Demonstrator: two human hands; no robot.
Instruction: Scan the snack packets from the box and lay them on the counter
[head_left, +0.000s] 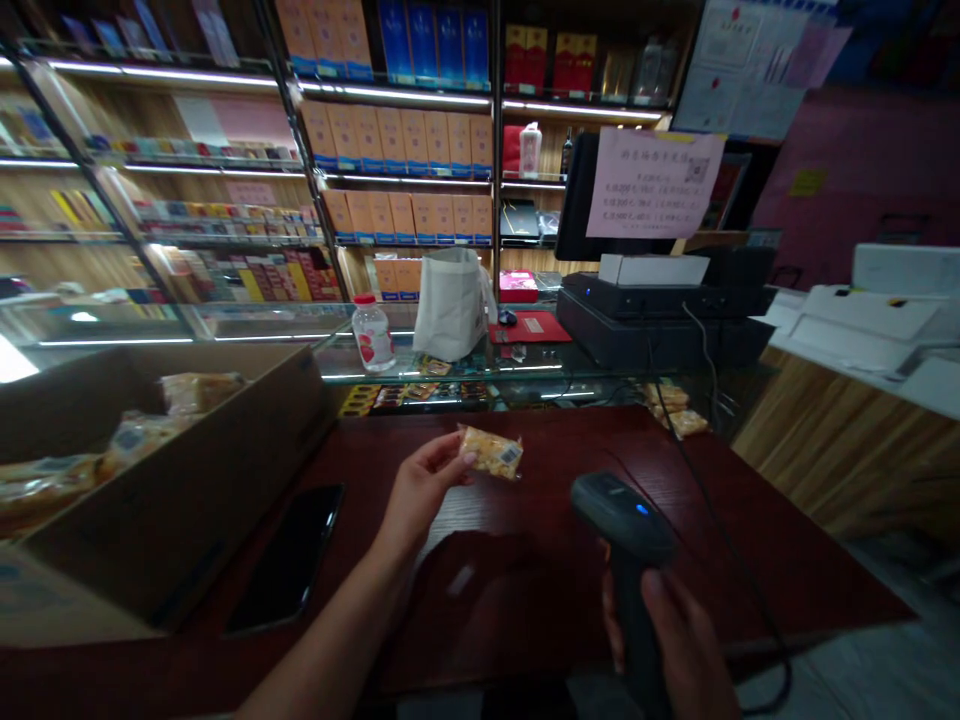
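My left hand (421,492) pinches a small yellow snack packet (491,452) by its left end and holds it up over the dark red counter (750,540), barcode label facing me. My right hand (679,640) is wrapped round the grip of a black barcode scanner (622,520), whose head with a blue light points up toward the packet. The scanner's cable (720,520) runs back across the counter. The packet and the scanner head are a short way apart.
A cardboard box (187,480) with several snack packets stands at the left, a black phone (289,570) lying beside it. Behind are a glass counter with a water bottle (373,335), white bag (452,303), cash register (660,310) and shelves of goods.
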